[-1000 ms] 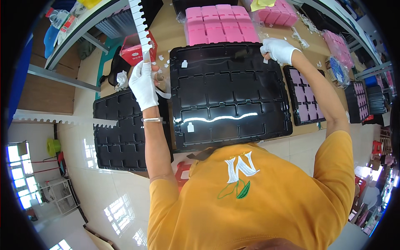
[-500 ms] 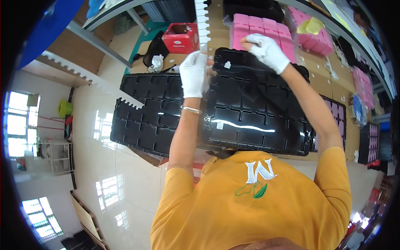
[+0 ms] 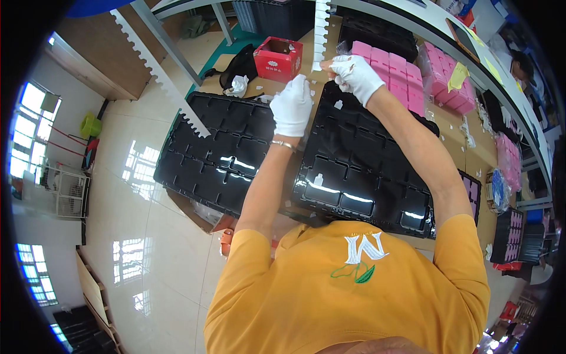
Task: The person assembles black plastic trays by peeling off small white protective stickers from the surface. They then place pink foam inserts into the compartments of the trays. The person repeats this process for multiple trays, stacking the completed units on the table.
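Note:
Before me, a notched white strip (image 3: pixel 321 32) hangs down at top centre. My right hand (image 3: pixel 356 78), in a white glove with bare fingertips showing, pinches at the strip's lower end. Just left of it and a little lower, my left hand (image 3: pixel 292 109), gloved in white too, is closed; what its fingers hold, if anything, is hidden. Under my hands lies a glossy black moulded tray (image 3: pixel 359 159) with compartments. Two small white tabs rest on it, one tab (image 3: pixel 338 104) near the far edge and another tab (image 3: pixel 319 179) nearer me. A second black tray (image 3: pixel 218 141) sits at left.
Another toothed white strip (image 3: pixel 171 88) slants over the left tray. Beyond stand a red box (image 3: pixel 279 59) and pink foam blocks (image 3: pixel 395 74), with a yellow paper (image 3: pixel 458 76) on more pink blocks. A metal-framed bench edge (image 3: pixel 501 82) curves along the right.
My right hand has moved left to the end of the hanging strip. My left hand has come off the strip and sits lower beside it. The whole view has shifted slightly.

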The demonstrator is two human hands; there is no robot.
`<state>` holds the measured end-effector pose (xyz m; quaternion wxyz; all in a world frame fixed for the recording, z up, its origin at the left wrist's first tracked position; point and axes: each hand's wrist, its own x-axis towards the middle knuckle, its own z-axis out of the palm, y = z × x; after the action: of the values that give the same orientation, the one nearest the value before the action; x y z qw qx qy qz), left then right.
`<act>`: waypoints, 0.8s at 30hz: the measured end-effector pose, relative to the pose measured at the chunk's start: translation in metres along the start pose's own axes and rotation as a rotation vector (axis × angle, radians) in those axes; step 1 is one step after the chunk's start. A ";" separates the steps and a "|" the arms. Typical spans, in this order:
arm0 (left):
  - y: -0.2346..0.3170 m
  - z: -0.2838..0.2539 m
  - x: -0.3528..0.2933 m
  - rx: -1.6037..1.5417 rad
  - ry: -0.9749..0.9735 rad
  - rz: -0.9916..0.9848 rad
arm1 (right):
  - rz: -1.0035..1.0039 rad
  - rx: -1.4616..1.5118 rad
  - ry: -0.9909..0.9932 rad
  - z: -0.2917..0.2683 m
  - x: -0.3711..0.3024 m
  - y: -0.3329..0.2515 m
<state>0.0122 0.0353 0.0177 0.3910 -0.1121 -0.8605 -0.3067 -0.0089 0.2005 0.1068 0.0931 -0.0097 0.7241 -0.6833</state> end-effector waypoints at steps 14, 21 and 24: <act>-0.055 -0.101 -0.059 -0.265 -0.185 -0.175 | 0.083 -0.931 -0.238 -0.122 -0.274 -0.018; -0.053 -0.113 -0.091 -0.310 -0.198 -0.224 | 0.114 -1.345 -0.208 -0.128 -0.304 0.052; -0.035 -0.122 -0.096 -0.248 -0.205 -0.190 | 0.124 -1.457 -0.157 -0.122 -0.296 0.067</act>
<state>0.1353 -0.0628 -0.0072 0.2537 -0.1086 -0.8581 -0.4331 0.2715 0.3675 0.0821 0.1528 -0.0771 0.9851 -0.0196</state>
